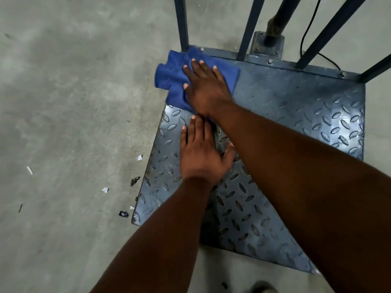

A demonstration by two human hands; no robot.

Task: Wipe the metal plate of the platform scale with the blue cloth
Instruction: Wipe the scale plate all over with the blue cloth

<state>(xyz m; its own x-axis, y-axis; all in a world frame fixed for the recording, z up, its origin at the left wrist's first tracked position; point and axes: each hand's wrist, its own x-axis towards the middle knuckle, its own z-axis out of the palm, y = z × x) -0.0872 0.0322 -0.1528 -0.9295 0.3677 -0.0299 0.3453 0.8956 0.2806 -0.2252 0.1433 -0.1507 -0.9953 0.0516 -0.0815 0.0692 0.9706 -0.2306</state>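
The platform scale's metal plate (296, 127) is dark blue-grey checker plate lying low on the concrete floor. A crumpled blue cloth (171, 79) lies on the plate's far left corner, partly hanging over the left edge. My right hand (206, 87) presses flat on the cloth with straight, spread fingers. My left hand (202, 153) rests flat on the bare plate just below it, fingers straight, near the left edge. My right forearm crosses over the plate from the lower right.
Dark blue upright bars (182, 22) of the scale's back frame rise at the far edge, with a column base (267, 42) and a black cable (306, 34) behind. Small paper and plastic scraps (123, 214) litter the grey concrete floor left of the plate.
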